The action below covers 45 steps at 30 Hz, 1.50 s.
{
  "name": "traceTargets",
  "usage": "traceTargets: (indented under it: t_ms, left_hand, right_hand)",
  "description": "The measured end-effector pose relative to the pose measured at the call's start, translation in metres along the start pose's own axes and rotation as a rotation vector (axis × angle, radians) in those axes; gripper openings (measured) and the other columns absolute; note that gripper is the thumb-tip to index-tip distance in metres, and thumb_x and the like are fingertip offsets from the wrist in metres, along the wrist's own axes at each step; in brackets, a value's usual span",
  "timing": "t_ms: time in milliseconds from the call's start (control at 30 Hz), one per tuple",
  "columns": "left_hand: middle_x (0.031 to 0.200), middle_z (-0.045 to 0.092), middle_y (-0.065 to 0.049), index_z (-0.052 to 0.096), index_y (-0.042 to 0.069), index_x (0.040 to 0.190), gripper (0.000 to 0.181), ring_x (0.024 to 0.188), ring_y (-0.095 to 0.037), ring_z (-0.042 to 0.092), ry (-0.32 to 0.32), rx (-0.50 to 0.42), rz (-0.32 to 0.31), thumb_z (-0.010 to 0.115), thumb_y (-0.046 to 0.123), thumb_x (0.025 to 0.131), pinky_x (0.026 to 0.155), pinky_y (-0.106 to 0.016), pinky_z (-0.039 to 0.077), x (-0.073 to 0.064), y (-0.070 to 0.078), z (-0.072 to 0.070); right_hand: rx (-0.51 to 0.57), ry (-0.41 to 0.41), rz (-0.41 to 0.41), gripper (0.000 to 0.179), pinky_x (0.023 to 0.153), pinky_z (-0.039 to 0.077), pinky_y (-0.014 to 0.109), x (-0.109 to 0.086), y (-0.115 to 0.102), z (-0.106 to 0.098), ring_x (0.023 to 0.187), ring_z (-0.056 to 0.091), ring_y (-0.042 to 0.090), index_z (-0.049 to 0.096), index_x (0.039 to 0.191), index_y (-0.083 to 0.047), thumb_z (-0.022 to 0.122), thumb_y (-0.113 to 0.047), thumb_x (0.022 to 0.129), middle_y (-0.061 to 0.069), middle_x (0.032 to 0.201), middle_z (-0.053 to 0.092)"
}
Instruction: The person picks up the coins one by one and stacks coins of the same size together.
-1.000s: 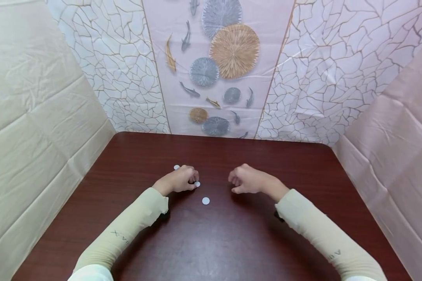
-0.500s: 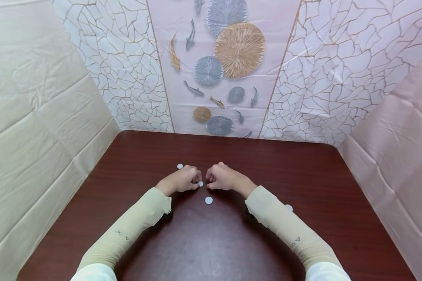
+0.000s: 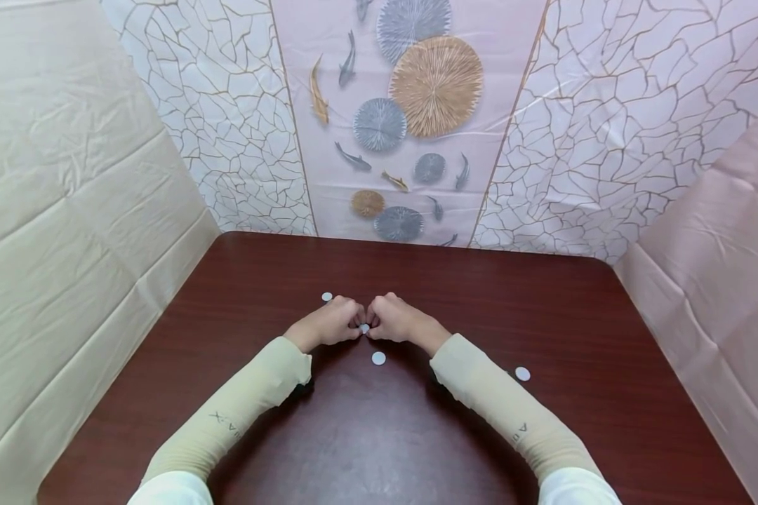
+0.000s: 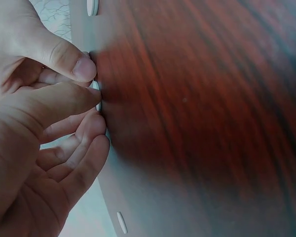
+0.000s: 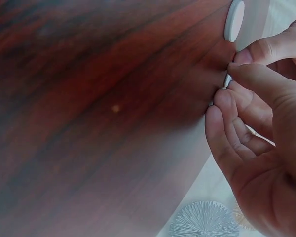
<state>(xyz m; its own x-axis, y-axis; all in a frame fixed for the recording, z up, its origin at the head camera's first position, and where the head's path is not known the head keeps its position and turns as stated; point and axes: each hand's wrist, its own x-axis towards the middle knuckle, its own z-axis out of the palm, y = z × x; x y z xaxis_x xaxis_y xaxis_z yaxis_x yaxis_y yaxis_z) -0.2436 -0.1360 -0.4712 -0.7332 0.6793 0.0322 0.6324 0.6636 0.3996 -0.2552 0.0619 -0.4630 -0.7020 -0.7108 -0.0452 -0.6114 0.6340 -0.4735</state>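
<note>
A small white round disc (image 3: 364,328) lies flat on the dark wooden table (image 3: 366,435), caught between two hands. My left hand (image 3: 333,321) pinches its left side with thumb and forefinger, the other fingers curled. From the right, my right hand (image 3: 398,320) has its thumb and forefinger at the same disc, pinching the edge. In the left wrist view only a sliver of the disc (image 4: 98,104) shows by the left thumb (image 4: 64,101). Much of the disc (image 5: 227,80) is hidden by fingers in the right wrist view. Both hands' fingertips are close to the tabletop.
Other white discs lie on the table: one behind the left hand (image 3: 327,297), one nearer the body (image 3: 379,358), and one beside the right sleeve (image 3: 522,374). A patterned cloth (image 3: 379,175) hangs behind the table, with plain cloth at both sides.
My right hand has moved left until it meets the disc at my left hand. The left hand has stayed at that disc. The disc by the right sleeve has come into view.
</note>
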Motion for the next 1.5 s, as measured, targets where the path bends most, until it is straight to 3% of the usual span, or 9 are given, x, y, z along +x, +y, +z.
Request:
traceTargets:
  t_ms: [133, 300, 533, 867, 1267, 1500]
  left_hand:
    - [0.099, 0.078, -0.008, 0.076, 0.003, 0.101, 0.009, 0.094, -0.018, 0.076, -0.010, -0.012, -0.044, 0.075, 0.003, 0.092, 0.083, -0.027, 0.061, -0.001, 0.002, 0.000]
    - [0.092, 0.077, -0.005, 0.075, 0.004, 0.094, 0.002, 0.090, -0.016, 0.073, -0.003, 0.017, -0.043, 0.075, 0.005, 0.092, 0.080, -0.026, 0.059, 0.001, 0.008, 0.000]
    - [0.079, 0.070, 0.000, 0.071, 0.010, 0.083, 0.012, 0.079, -0.010, 0.064, -0.015, 0.052, -0.070, 0.077, 0.004, 0.092, 0.073, -0.026, 0.053, 0.004, 0.016, -0.002]
    - [0.083, 0.071, -0.002, 0.070, 0.009, 0.086, 0.010, 0.078, -0.010, 0.061, -0.021, 0.014, -0.022, 0.077, 0.004, 0.090, 0.072, -0.024, 0.051, 0.014, 0.016, 0.005]
    - [0.095, 0.077, -0.004, 0.075, 0.007, 0.097, 0.008, 0.092, -0.015, 0.072, -0.101, -0.038, -0.043, 0.075, 0.001, 0.092, 0.081, -0.027, 0.058, 0.046, 0.036, 0.010]
    - [0.078, 0.071, -0.001, 0.074, 0.009, 0.088, 0.011, 0.070, -0.008, 0.057, -0.173, -0.049, -0.021, 0.072, 0.000, 0.094, 0.066, -0.021, 0.047, 0.070, 0.060, 0.016]
  right_hand:
    - [0.002, -0.012, 0.030, 0.005, 0.072, 0.058, 0.024, 0.001, -0.003, -0.002, 0.077, 0.071, 0.008, 0.081, 0.092, -0.004, 0.080, -0.009, 0.089, 0.002, 0.086, 0.079]
    - [-0.010, -0.020, 0.089, 0.002, 0.072, 0.057, 0.025, 0.002, -0.008, -0.003, 0.075, 0.068, 0.009, 0.081, 0.088, -0.005, 0.082, -0.007, 0.089, 0.001, 0.084, 0.078]
    - [-0.034, -0.037, 0.130, 0.017, 0.066, 0.049, 0.026, 0.003, -0.014, -0.004, 0.068, 0.058, 0.011, 0.074, 0.074, -0.011, 0.080, -0.006, 0.090, -0.004, 0.069, 0.067]
    - [0.028, -0.014, 0.137, 0.004, 0.072, 0.057, 0.026, -0.007, 0.002, -0.003, 0.076, 0.068, 0.008, 0.080, 0.087, -0.007, 0.082, -0.010, 0.090, -0.001, 0.084, 0.077]
    - [0.051, -0.003, 0.112, 0.005, 0.077, 0.060, 0.026, -0.038, 0.026, -0.019, 0.087, 0.075, 0.012, 0.081, 0.092, -0.006, 0.081, -0.005, 0.087, 0.003, 0.089, 0.080]
    - [0.072, 0.006, 0.096, 0.006, 0.076, 0.061, 0.026, -0.067, 0.042, -0.027, 0.087, 0.076, 0.011, 0.080, 0.092, -0.005, 0.080, -0.002, 0.086, 0.003, 0.088, 0.079]
